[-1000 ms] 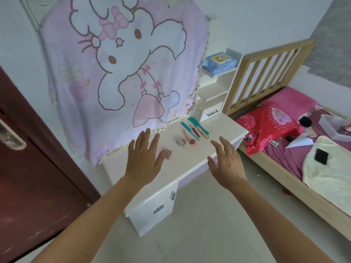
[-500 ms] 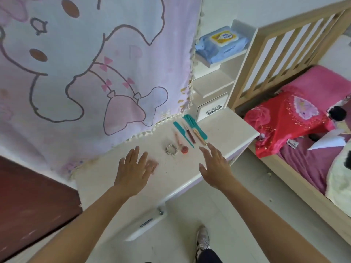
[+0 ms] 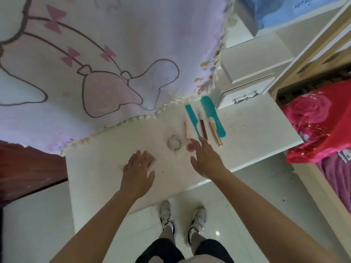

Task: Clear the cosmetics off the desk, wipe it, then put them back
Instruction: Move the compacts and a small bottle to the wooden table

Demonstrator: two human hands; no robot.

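Observation:
On the white desk [image 3: 247,133] lie a wide teal comb [image 3: 212,115], a thin teal comb [image 3: 192,118], a dark red pencil [image 3: 203,128], a gold tube [image 3: 215,132], a pale pink tube [image 3: 187,130], a small red pot [image 3: 190,147] and a spiral hair tie [image 3: 174,144]. My left hand [image 3: 137,174] hovers open over a small pink item [image 3: 152,160], mostly hiding it. My right hand [image 3: 206,159] is open with fingers spread, its fingertips just over the red pot and the pencil's near end.
A pink cartoon blanket [image 3: 95,63] hangs over the desk's back. A white shelf unit with a small drawer [image 3: 245,95] stands at the back right. A bed with a red cover [image 3: 321,120] lies to the right, a dark door [image 3: 28,168] to the left.
I have stepped closer and now look straight down at the desk. Both hands have moved forward over the desktop, the right one reaching the red pot.

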